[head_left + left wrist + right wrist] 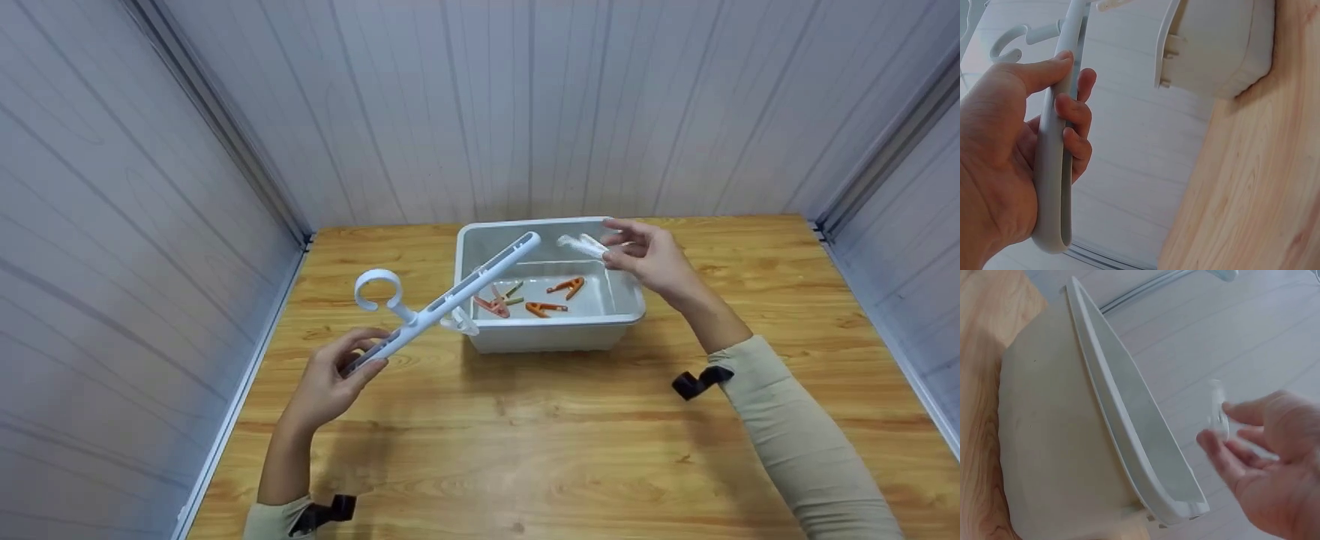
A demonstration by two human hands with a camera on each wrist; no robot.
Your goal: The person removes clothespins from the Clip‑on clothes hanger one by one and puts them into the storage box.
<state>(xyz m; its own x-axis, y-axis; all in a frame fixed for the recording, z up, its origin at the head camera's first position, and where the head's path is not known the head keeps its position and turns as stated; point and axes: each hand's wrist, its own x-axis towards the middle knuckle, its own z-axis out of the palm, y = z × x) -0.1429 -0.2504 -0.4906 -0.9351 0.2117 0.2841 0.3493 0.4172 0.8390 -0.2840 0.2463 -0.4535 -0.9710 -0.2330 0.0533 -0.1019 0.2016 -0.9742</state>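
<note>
My left hand [330, 379] grips one end of a white plastic clothes hanger [431, 313], its fingers curled round the slotted bar. The hanger slants up to the right, with its round hook toward the upper left and its far end over the bin. Below the bar, a translucent clip [461, 322] overlaps the bin's front left corner in the head view. Between thumb and fingers, my right hand [651, 255] pinches another translucent whitish clip [583, 246] above the bin's right side. In the right wrist view that clip [1217, 410] is blurred.
A pale grey bin [551, 337] stands on the wooden table [517, 435]. Inside lie an orange clip [545, 308], a second orange clip [568, 286], a pink clip [493, 304] and a yellow-green clip [513, 294]. Pale panel walls [495, 112] enclose the table at the back and sides.
</note>
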